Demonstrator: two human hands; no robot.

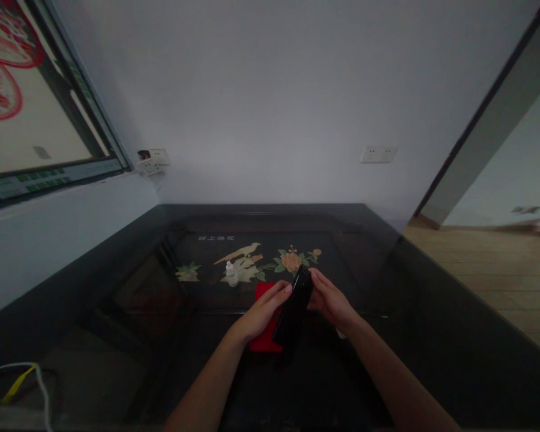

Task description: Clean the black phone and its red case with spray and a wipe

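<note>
Left hand [261, 310]: glossy black oblong slab [293, 307] held, grip closed
Right hand [332, 302]: grip likewise closed, upper end
Slab: apparently being handled; steady support called for

Right of the right hand [333, 304], the black tabletop [425, 327] leaves room to pass; a small bottle [231, 275] stands beyond the left hand [261, 312], and a white cable [44, 393] obstructs the near-left corner

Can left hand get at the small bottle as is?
Probably yes: nothing visible blocks the way from the left hand to the small bottle, though that hand would first need to release the black object.
</note>
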